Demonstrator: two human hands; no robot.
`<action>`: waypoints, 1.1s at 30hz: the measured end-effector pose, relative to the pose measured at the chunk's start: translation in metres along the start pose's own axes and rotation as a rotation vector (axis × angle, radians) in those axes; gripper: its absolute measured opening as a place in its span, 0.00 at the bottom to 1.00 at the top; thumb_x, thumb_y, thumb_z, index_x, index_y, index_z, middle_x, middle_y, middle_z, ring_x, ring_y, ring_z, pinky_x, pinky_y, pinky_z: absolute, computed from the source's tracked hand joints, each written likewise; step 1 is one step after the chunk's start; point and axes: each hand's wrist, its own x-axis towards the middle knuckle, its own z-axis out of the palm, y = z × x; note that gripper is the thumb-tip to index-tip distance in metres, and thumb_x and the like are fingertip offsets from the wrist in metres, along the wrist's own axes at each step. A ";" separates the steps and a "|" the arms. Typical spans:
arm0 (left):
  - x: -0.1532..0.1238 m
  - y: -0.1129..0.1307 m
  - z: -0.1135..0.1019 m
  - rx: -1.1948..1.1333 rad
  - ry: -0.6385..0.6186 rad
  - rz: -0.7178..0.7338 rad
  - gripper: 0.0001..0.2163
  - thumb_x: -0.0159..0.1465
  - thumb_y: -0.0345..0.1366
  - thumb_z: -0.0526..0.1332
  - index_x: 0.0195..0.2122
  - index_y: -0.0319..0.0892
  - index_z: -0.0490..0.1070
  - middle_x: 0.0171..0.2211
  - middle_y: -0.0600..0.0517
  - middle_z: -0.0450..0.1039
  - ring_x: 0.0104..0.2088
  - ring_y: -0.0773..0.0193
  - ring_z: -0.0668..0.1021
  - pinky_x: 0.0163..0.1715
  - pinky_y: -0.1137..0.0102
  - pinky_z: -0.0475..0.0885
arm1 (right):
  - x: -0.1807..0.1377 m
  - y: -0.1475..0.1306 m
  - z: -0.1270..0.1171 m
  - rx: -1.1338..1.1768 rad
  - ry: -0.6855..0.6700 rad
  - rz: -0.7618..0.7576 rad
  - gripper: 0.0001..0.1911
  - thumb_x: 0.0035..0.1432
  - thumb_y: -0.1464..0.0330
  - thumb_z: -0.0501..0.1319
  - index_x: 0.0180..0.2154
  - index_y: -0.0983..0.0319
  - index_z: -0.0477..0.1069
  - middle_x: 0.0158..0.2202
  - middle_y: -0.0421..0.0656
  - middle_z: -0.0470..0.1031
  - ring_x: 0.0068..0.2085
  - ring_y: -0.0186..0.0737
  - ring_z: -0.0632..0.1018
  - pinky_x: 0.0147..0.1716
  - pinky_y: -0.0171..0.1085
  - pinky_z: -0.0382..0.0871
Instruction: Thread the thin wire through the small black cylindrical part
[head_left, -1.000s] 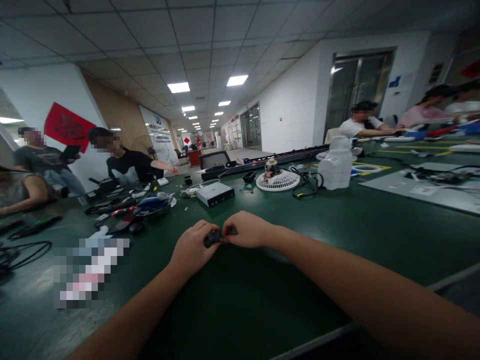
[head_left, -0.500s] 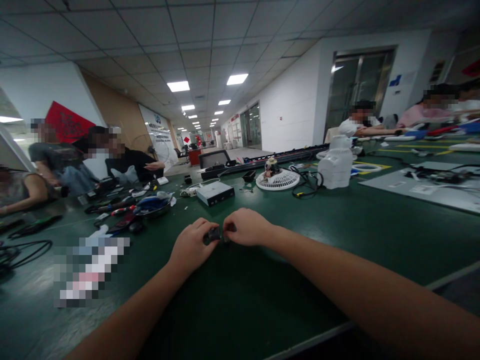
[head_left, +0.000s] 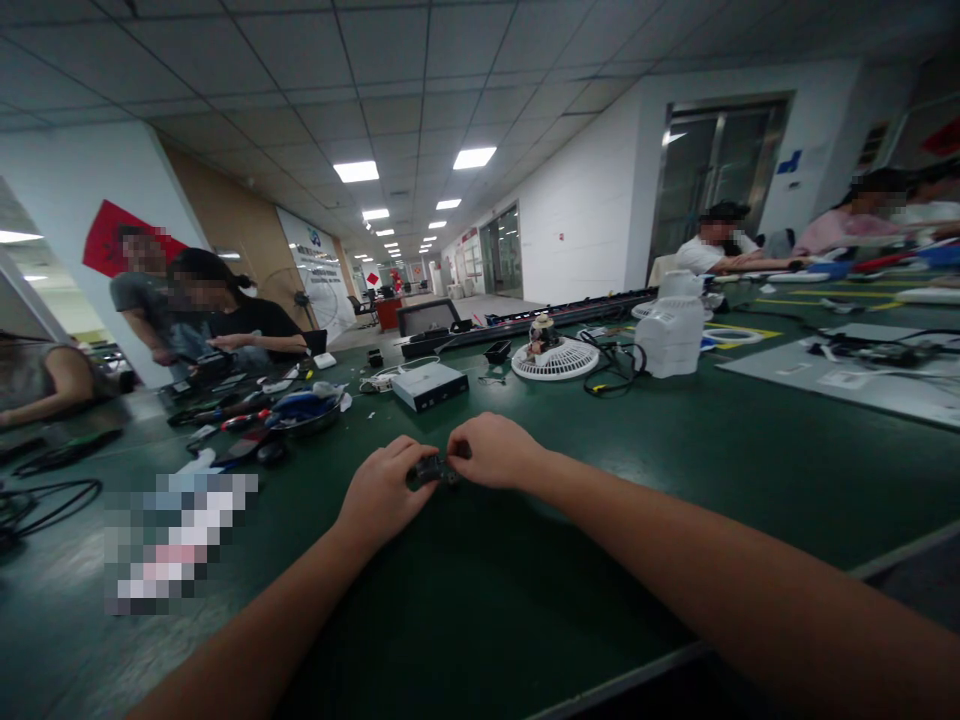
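Note:
My left hand (head_left: 382, 490) and my right hand (head_left: 491, 450) meet just above the green table (head_left: 675, 470). Both are closed around one small black part (head_left: 431, 470) held between their fingertips. What the part is I cannot make out; most of it is hidden by my fingers. Both forearms reach in from the bottom of the view.
A white box (head_left: 430, 385) lies beyond my hands. Farther back stand a white fan grille (head_left: 555, 360) with black cables and a white plastic housing (head_left: 671, 335). Tools and cables (head_left: 255, 420) are heaped at the left. Other people sit along the table on the left and far right.
My hands have stayed almost in place, rising slightly while they keep working the black part. At the left, a standing person has stepped closer to the seated person.

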 end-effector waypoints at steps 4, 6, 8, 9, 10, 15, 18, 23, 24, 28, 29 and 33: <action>0.000 0.000 0.000 -0.007 -0.010 0.003 0.10 0.58 0.32 0.64 0.42 0.45 0.72 0.40 0.51 0.73 0.38 0.60 0.75 0.39 0.67 0.70 | 0.000 -0.001 0.000 0.062 -0.078 -0.049 0.11 0.55 0.64 0.60 0.37 0.58 0.79 0.34 0.41 0.80 0.33 0.37 0.77 0.30 0.32 0.64; 0.000 0.000 -0.001 -0.003 -0.008 0.002 0.11 0.59 0.33 0.63 0.43 0.45 0.72 0.41 0.51 0.73 0.39 0.60 0.75 0.39 0.67 0.71 | 0.000 -0.001 0.001 0.012 -0.034 0.008 0.11 0.55 0.64 0.59 0.37 0.58 0.79 0.34 0.42 0.80 0.34 0.39 0.77 0.29 0.33 0.64; 0.000 0.000 -0.001 0.004 -0.017 -0.002 0.11 0.59 0.33 0.63 0.44 0.45 0.72 0.41 0.50 0.72 0.39 0.59 0.75 0.40 0.67 0.71 | -0.001 -0.001 0.001 -0.034 -0.022 0.013 0.11 0.55 0.63 0.60 0.37 0.57 0.79 0.34 0.42 0.80 0.34 0.40 0.77 0.29 0.34 0.63; 0.000 0.000 -0.001 0.005 -0.025 -0.002 0.11 0.59 0.33 0.63 0.44 0.46 0.73 0.41 0.50 0.72 0.39 0.59 0.75 0.40 0.67 0.71 | -0.001 -0.001 0.001 -0.028 -0.039 -0.015 0.11 0.54 0.63 0.60 0.36 0.57 0.79 0.33 0.42 0.80 0.33 0.40 0.77 0.28 0.33 0.63; 0.000 -0.001 -0.001 0.004 -0.031 0.000 0.12 0.58 0.32 0.63 0.43 0.45 0.73 0.41 0.50 0.72 0.39 0.59 0.75 0.40 0.67 0.71 | -0.001 -0.001 0.001 -0.007 -0.060 -0.048 0.10 0.54 0.63 0.61 0.36 0.57 0.79 0.33 0.41 0.80 0.33 0.39 0.77 0.28 0.33 0.63; 0.000 -0.003 0.000 -0.009 0.008 -0.003 0.13 0.59 0.32 0.63 0.46 0.46 0.73 0.42 0.50 0.73 0.40 0.60 0.76 0.40 0.66 0.71 | 0.000 -0.002 0.001 0.001 -0.001 -0.011 0.11 0.56 0.64 0.59 0.38 0.57 0.79 0.35 0.41 0.80 0.35 0.39 0.78 0.30 0.33 0.64; 0.000 -0.004 0.001 -0.001 -0.001 0.003 0.13 0.58 0.32 0.63 0.45 0.46 0.74 0.42 0.50 0.73 0.39 0.60 0.76 0.40 0.66 0.72 | 0.000 -0.002 0.001 -0.028 -0.035 0.004 0.11 0.55 0.63 0.60 0.37 0.57 0.79 0.34 0.42 0.80 0.34 0.40 0.78 0.29 0.33 0.63; -0.001 -0.005 0.002 0.003 -0.004 0.008 0.15 0.59 0.32 0.63 0.48 0.46 0.73 0.44 0.50 0.73 0.40 0.60 0.75 0.41 0.66 0.71 | 0.000 0.000 0.000 0.071 -0.039 -0.034 0.11 0.56 0.64 0.59 0.37 0.58 0.79 0.34 0.41 0.80 0.34 0.37 0.77 0.31 0.32 0.64; -0.001 -0.005 0.002 0.006 0.001 -0.002 0.15 0.59 0.33 0.63 0.49 0.46 0.73 0.44 0.50 0.73 0.40 0.60 0.75 0.41 0.66 0.72 | 0.000 0.000 0.001 0.050 -0.009 -0.012 0.11 0.57 0.65 0.59 0.38 0.58 0.79 0.34 0.41 0.80 0.34 0.38 0.77 0.31 0.33 0.64; 0.001 -0.003 0.002 0.034 -0.015 -0.047 0.14 0.60 0.33 0.63 0.48 0.46 0.73 0.44 0.50 0.73 0.40 0.59 0.76 0.40 0.65 0.72 | 0.000 -0.003 0.003 -0.003 -0.030 0.050 0.13 0.55 0.59 0.60 0.39 0.56 0.78 0.36 0.42 0.80 0.35 0.40 0.77 0.30 0.34 0.64; 0.001 -0.003 0.002 0.042 -0.013 -0.066 0.14 0.59 0.33 0.62 0.48 0.45 0.73 0.44 0.50 0.73 0.40 0.59 0.76 0.41 0.65 0.71 | 0.000 -0.003 0.004 -0.001 -0.052 0.078 0.16 0.54 0.56 0.61 0.40 0.57 0.77 0.36 0.43 0.79 0.35 0.41 0.77 0.29 0.34 0.64; 0.002 -0.003 0.001 0.064 0.022 -0.161 0.14 0.60 0.35 0.62 0.48 0.45 0.73 0.43 0.50 0.74 0.40 0.58 0.77 0.39 0.65 0.71 | 0.001 -0.001 0.006 0.032 -0.161 0.134 0.21 0.50 0.52 0.64 0.41 0.57 0.77 0.37 0.43 0.79 0.36 0.43 0.78 0.29 0.34 0.65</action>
